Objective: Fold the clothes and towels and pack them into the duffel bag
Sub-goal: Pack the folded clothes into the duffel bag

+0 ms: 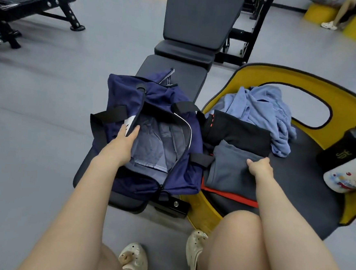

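A navy duffel bag (120, 92) lies unzipped on a black gym bench, its grey lining showing. My left hand (123, 140) reaches into the opening with straight fingers that press the left flap outward. To the right, on a black and yellow seat, a folded grey garment (227, 172) tops a stack with a black garment (237, 131) behind it and a red edge (229, 196) beneath. My right hand (261, 166) grips the grey garment's right edge, thumb on top. A crumpled light blue towel (266, 112) lies behind the stack.
A black bottle (348, 148) and a white patterned bottle (348, 176) stand on the seat at far right. The yellow seat rim (305, 81) curves behind the clothes. Another bench (34, 2) stands far left. My knees and shoes fill the bottom of the view.
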Action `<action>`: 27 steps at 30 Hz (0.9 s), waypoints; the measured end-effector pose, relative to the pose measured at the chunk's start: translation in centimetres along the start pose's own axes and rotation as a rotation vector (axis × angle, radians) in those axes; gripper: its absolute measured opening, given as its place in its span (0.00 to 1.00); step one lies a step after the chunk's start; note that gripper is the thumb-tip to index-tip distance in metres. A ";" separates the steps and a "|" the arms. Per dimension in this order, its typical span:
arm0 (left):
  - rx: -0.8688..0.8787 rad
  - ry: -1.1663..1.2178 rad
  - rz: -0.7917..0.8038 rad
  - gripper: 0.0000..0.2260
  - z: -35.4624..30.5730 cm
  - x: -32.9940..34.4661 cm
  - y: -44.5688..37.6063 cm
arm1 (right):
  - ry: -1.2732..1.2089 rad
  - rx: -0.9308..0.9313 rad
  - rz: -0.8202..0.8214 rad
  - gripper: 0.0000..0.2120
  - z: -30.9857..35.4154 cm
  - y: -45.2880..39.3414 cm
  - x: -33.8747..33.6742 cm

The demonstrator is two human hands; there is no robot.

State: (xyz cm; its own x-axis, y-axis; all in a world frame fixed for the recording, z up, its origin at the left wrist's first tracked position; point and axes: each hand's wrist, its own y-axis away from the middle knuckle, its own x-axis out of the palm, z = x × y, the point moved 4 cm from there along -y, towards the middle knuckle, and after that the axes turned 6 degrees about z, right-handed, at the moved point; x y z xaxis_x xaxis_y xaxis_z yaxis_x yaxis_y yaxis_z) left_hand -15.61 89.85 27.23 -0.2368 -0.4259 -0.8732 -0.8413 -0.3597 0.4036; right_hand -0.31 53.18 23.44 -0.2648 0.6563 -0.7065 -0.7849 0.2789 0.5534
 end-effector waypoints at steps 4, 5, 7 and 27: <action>0.001 -0.009 0.019 0.43 -0.2 0.0 -0.2 | 0.032 0.031 0.025 0.28 -1.0 -0.1 -0.8; 0.002 -0.013 0.019 0.43 -0.2 -0.1 -0.3 | 0.041 0.031 0.043 0.29 -1.3 0.0 -0.9; 0.007 -0.025 0.021 0.43 -0.4 -0.1 -0.3 | 0.057 0.026 0.076 0.31 -1.7 0.2 -1.0; 0.009 -0.038 0.017 0.42 -1.1 0.0 0.1 | 0.042 -0.089 0.027 0.23 0.4 3.5 -2.2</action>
State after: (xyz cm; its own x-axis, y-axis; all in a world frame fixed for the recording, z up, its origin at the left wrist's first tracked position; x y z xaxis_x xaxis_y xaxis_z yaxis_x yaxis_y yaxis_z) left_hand -15.17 88.90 27.56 -0.2696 -0.3999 -0.8760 -0.8411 -0.3452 0.4164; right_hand -2.23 52.99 27.16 -0.3088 0.6321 -0.7107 -0.8231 0.1968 0.5327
